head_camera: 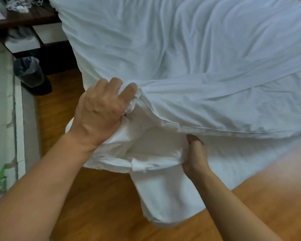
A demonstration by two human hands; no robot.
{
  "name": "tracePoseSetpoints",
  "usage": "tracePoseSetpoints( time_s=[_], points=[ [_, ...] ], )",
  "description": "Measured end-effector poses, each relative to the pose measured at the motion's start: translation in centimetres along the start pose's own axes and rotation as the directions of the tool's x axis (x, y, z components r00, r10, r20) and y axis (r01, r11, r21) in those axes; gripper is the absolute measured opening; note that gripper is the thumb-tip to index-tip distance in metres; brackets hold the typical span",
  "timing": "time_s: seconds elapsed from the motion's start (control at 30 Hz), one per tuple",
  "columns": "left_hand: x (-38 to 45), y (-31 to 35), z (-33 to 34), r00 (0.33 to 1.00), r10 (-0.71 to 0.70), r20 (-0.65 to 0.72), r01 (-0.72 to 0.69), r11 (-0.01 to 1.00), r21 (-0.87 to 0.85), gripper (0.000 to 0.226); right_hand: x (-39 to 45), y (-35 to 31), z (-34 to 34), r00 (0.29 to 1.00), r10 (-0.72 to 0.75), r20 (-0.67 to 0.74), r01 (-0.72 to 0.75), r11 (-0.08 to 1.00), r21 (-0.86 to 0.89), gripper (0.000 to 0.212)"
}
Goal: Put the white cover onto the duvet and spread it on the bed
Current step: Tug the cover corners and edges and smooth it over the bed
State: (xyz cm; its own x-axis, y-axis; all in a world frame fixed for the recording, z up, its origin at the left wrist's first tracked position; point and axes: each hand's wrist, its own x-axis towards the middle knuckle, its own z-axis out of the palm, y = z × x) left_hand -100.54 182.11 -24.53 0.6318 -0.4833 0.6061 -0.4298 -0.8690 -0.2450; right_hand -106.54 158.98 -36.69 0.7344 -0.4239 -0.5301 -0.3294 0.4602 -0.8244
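The white cover lies rumpled over the bed, filling the far and right of the view; its open edge faces near, a seam running right from the left hand; inside the opening shows the duvet, a paler bunched mass; a flap of it hangs below the opening toward the floor. The left hand sits at the left corner of the opening, fingers curled into a gathered fold of the cover, gripping it; the right hand is lower and right, under the seam, its fingers and thumb pinching a bunch of white cloth at the lower lip of the opening, cover or duvet I cannot tell.

At far left a dark wooden shelf unit stands beside the bed, white boxes in its compartments; just near it a bin lined with a dark bag, contents unclear; a pale wall runs down the left edge. The floor is orange-brown wood; bare floor lies between bin and bed, and near, around both forearms.
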Motion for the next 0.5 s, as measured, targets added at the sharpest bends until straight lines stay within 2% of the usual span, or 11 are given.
tracePoseSetpoints(
  time_s=[0.03, 0.1, 0.13, 0.17, 0.2, 0.27, 0.33, 0.37, 0.43, 0.47, 0.5],
  points=[
    [-0.9, 0.8, 0.2, 1.0, 0.014, 0.009, -0.014, 0.999, -0.03, 0.023, -0.5, -0.7, -1.4, 0.997, -0.067, 0.028, 0.069, 0.994, -0.083, 0.044],
    [-3.5, 3.3, 0.9, 0.993, 0.079, 0.084, -0.069, 0.991, -0.112, 0.038, -1.5, -1.5, -3.2, 0.988, -0.086, 0.127, 0.119, 0.952, -0.281, 0.069],
    [-5.3, 4.9, 1.4, 0.978, 0.113, 0.173, -0.085, 0.982, -0.166, 0.05, -1.7, -1.2, -4.2, 0.987, -0.04, 0.154, 0.092, 0.934, -0.345, 0.073],
    [-7.3, 6.6, 1.9, 0.943, 0.141, 0.301, -0.072, 0.971, -0.228, 0.066, -1.9, -0.5, -5.1, 0.988, 0.003, 0.152, 0.059, 0.913, -0.403, 0.065],
    [-9.4, 8.1, 2.6, 0.885, 0.152, 0.439, -0.027, 0.96, -0.279, 0.083, -2.2, 0.2, -5.8, 0.984, 0.045, 0.172, 0.034, 0.902, -0.431, 0.055],
    [-13.1, 10.2, 3.3, 0.764, 0.127, 0.632, 0.107, 0.942, -0.319, 0.116, -3.0, 1.7, -6.8, 0.984, 0.04, 0.171, 0.052, 0.865, -0.499, 0.056],
    [-15.5, 11.3, 2.6, 0.729, 0.093, 0.678, 0.242, 0.891, -0.383, 0.125, -3.2, 2.4, -7.4, 0.992, 0.036, 0.119, 0.036, 0.836, -0.548, 0.062],
    [-16.5, 11.7, 1.7, 0.759, 0.04, 0.65, 0.307, 0.858, -0.411, 0.115, -3.1, 2.2, -7.5, 0.993, 0.056, 0.105, 0.012, 0.83, -0.557, 0.061],
    [-18.1, 12.5, -0.1, 0.795, -0.263, 0.546, 0.511, 0.775, -0.371, 0.087, -2.6, 2.1, -7.5, 0.994, 0.09, 0.067, -0.044, 0.864, -0.502, 0.054],
    [-18.8, 12.8, -0.9, 0.73, -0.463, 0.502, 0.647, 0.705, -0.291, 0.076, -2.4, 2.2, -7.5, 0.995, 0.083, 0.048, -0.051, 0.884, -0.465, 0.052],
    [-19.7, 13.2, -1.2, 0.596, -0.634, 0.493, 0.788, 0.578, -0.209, 0.071, -2.6, 2.5, -7.7, 0.996, 0.081, 0.037, -0.057, 0.902, -0.428, 0.049]
  ],
)
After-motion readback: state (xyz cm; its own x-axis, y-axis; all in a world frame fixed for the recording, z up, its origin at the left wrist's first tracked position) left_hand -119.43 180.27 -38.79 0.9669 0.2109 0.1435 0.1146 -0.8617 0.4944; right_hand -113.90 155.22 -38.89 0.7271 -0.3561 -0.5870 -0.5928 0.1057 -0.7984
